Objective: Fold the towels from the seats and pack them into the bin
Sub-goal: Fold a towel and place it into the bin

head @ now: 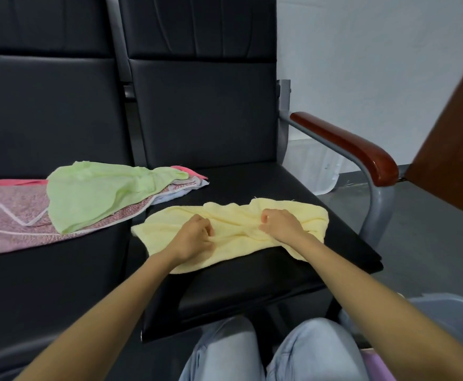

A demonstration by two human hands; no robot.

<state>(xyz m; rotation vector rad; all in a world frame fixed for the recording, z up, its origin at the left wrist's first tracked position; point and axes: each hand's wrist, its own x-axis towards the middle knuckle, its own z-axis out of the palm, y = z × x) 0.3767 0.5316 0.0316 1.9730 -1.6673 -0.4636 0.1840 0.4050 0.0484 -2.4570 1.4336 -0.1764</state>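
Note:
A yellow towel (236, 218) lies rumpled on the right black seat (252, 276). My left hand (194, 236) pinches a bunch of its cloth near the middle-left. My right hand (280, 224) grips the cloth to the right of the middle. A light green towel (93, 193) lies on top of a pink speckled towel (13, 221) on the left seat, with a pale blue towel (175, 195) and a red-pink one (186, 170) peeking out beneath. The rim of a grey-blue bin (450, 306) shows at the lower right.
A metal armrest with a red-brown wooden pad (345, 144) borders the right seat. A brown wooden panel (455, 138) stands at the far right. Seat backs (203, 111) rise behind the towels. My knees in light jeans (274, 353) are below the seat's front edge.

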